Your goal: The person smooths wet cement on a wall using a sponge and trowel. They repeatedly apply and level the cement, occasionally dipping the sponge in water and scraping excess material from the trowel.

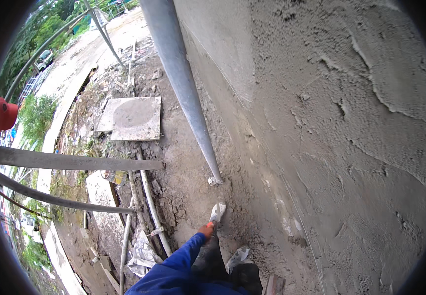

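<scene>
My left hand (206, 229), at the end of a blue sleeve (181, 253), hangs low in front of my legs. Its fingers look curled, with a bright orange-red patch at their tips; what they hold, if anything, is too small to make out. Just beyond the hand is my pale, dirt-smeared shoe (218, 212) on muddy ground. My right hand does not show. Along the right rises a wall (340, 162) coated in rough grey mortar, with ridges and uneven patches.
A grey metal pole (188, 93) stands between me and the wall's far stretch. Left of it are a mortar-stained board (137, 118), pipes (149, 196), a crumpled white sack (142, 253) and scaffold bars (75, 161). A red cap-like object (2, 115) is at the left edge.
</scene>
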`<state>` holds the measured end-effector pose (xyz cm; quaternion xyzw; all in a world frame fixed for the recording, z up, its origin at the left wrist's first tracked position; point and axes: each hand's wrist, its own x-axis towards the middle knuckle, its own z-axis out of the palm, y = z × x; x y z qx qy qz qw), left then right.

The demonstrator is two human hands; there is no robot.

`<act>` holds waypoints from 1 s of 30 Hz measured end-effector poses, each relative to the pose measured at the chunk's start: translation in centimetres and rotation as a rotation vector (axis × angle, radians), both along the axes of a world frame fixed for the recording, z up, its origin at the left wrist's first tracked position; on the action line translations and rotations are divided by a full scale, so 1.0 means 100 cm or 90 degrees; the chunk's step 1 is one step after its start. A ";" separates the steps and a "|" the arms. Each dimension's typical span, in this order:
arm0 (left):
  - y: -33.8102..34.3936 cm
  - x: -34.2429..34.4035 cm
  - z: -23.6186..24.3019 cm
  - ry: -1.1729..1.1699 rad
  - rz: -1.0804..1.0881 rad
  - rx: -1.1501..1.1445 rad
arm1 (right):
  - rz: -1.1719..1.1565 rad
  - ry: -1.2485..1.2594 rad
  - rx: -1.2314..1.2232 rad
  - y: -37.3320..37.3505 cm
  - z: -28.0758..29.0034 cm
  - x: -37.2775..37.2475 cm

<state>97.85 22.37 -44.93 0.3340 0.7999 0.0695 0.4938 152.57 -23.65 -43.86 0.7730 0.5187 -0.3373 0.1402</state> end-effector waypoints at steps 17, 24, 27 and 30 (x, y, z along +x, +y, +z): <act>-0.285 -0.168 0.057 0.211 -0.102 -0.221 | -0.312 0.081 0.057 0.242 0.183 -0.069; -0.129 -0.174 0.078 0.150 0.272 0.081 | -0.055 -0.097 0.089 0.185 0.085 0.021; -0.086 -0.251 0.125 0.055 0.218 -0.053 | -0.271 0.001 0.072 0.170 0.086 -0.072; -0.040 -0.313 0.147 0.099 0.097 -0.126 | -0.499 0.071 0.073 0.174 0.123 -0.152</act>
